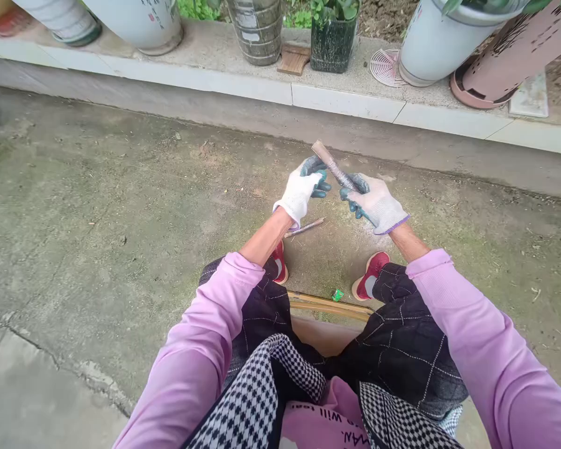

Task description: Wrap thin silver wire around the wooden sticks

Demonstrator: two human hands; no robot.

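A short stick (335, 168) with a bare brown end and a silvery, rough-looking middle slants up to the left. My right hand (371, 199), in a white glove with blue-green coated fingers, grips its lower end. My left hand (303, 187), gloved alike, is beside the upper part with fingers apart; whether a fingertip touches the stick I cannot tell. A second, thinner-looking stick (305, 228), also brown at the end, lies on the concrete below my left hand.
Between my red shoes (373, 273) lie a small green wrapper (338, 295) and the wooden edge of a low seat (330, 304). Ahead runs a low tiled ledge (346, 103) bearing several plant pots, among them a black pot (333, 47) and a white pot (442, 40).
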